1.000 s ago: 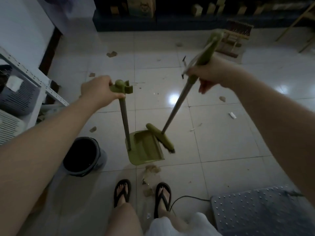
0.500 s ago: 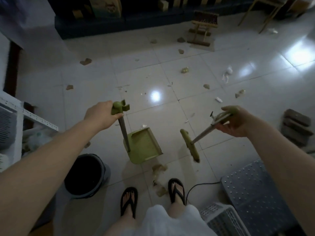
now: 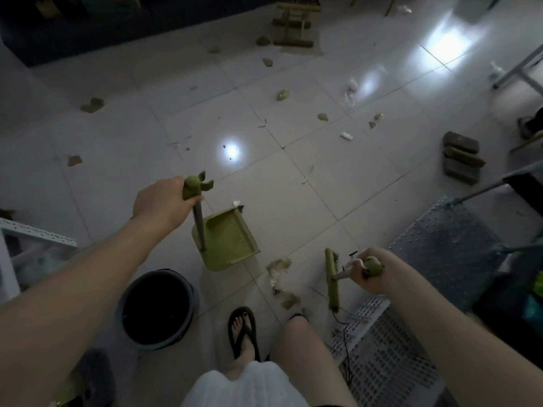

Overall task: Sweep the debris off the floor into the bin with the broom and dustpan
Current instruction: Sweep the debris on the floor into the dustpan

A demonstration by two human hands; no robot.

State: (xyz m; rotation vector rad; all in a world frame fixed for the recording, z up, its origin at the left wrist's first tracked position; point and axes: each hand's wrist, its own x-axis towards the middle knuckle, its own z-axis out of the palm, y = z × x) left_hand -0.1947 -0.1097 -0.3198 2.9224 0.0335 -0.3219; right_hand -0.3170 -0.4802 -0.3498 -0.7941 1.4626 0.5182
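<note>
Firmly curled, the right hand (image 3: 374,273) grips the handle end of the broom (image 3: 332,282); the left hand (image 3: 160,205) grips the dustpan (image 3: 232,239) by its upright handle. Loose debris (image 3: 279,270) lies between broom head and pan, just ahead of the feet (image 3: 242,333). A hard stroke may scatter it past the pan. The bin (image 3: 155,309) stands beside the left forearm, and more scraps (image 3: 282,94) lie farther off.

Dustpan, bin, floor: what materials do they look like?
Dustpan: moulded plastic by the look, matte olive green, with a ribbed tray.
Bin: probably plastic, dark inside with a smooth grey rim; too dim to be sure.
Floor: ceramic-looking glazed tiles, glossy, with visible grout lines and sharp light reflections.
</note>
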